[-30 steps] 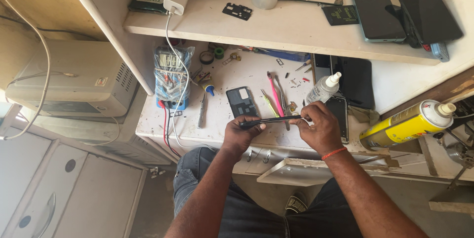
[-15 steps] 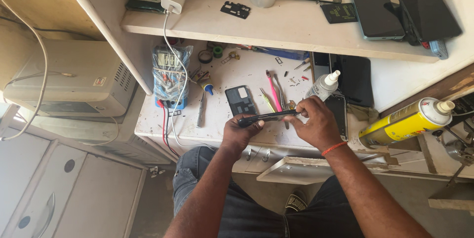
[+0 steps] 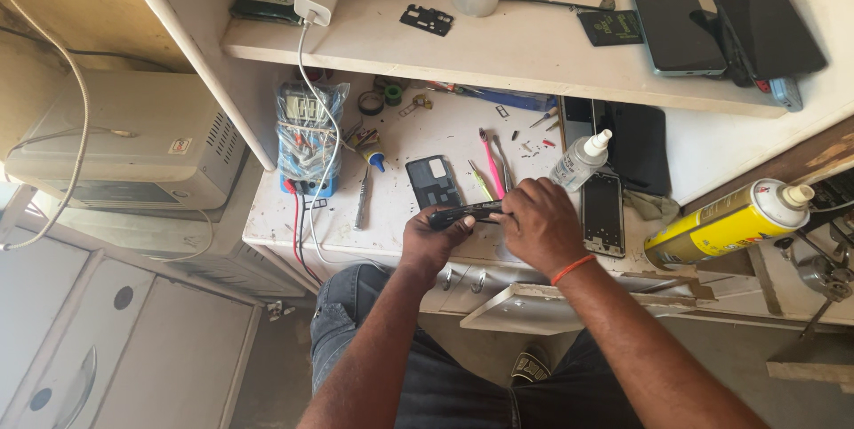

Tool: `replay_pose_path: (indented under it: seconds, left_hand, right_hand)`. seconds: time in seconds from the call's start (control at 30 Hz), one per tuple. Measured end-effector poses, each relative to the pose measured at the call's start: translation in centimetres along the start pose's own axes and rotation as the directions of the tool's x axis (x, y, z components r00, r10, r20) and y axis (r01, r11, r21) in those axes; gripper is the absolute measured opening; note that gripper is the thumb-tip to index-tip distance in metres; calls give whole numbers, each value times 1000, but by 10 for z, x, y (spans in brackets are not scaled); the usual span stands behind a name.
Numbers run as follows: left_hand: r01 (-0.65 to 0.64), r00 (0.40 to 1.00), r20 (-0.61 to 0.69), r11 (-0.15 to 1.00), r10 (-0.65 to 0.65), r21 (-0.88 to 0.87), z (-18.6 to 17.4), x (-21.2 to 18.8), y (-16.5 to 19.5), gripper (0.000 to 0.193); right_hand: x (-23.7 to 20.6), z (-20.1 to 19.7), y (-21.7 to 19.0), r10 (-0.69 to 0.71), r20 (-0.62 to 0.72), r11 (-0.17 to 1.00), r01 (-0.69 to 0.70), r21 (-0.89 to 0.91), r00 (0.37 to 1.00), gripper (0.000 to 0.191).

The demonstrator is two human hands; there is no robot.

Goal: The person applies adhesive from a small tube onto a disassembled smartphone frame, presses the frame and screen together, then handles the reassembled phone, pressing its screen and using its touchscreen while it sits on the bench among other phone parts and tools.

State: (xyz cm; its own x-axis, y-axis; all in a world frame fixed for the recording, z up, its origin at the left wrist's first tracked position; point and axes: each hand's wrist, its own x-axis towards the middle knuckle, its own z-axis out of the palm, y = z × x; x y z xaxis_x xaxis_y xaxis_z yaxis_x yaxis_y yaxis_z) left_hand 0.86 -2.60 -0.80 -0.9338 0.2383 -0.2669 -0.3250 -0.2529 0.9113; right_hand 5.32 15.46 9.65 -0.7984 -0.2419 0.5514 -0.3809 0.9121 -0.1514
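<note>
At the far left, about nine o'clock from the hands, a multimeter [image 3: 307,137] in a clear bag sits on the white bench [image 3: 418,233], its red and black leads hanging over the front edge, probably parked there to keep the middle free; a white charger [image 3: 316,0] on the shelf above drops its cable past it; a screwdriver [image 3: 363,200] and a dark phone back cover [image 3: 433,182] lie at about eleven o'clock from the left hand [image 3: 433,242], both within easy reach

The left hand is closed around the left end of a slim black phone [image 3: 469,212], held edge-on and roughly level just above the bench edge; the right hand [image 3: 540,226] clamps the other end, fingers curled over the top (what the fingertips do at the seam is hidden); so the phone spans the two grips, its middle bare between them

At one o'clock stands a small white dropper bottle [image 3: 580,160]; at three o'clock a second phone [image 3: 602,212] lies flat, then a yellow spray can [image 3: 725,223] on its side
</note>
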Motion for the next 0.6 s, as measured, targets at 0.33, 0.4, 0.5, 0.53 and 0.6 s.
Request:
replay_pose_path:
  seconds: [0.33,0.4,0.5,0.53,0.6]
  left_hand:
    - [30,1000,-3,999,-30,-32,-1,-1,2,29]
    - [36,999,3,996,-36,-75,-3,0,3,30]
    - [57,998,12,991,-56,-124,-4,0,4,31]
    - [61,998,13,992,-60,-110,-4,0,4,30]
    - [71,997,27,990,-68,-122,-4,0,6,30]
  right_hand:
    - [-1,2,2,61,-241,990,-28,138,969,43]
    - [-6,13,9,266,-225,940,-201,275,937,51]
    - [-16,35,23,553,-26,695,-444,565,833,55]
    - [-19,41,28,619,81,561,-512,650,781,55]
    - [-25,50,38,641,157,385,-492,781,751,47]
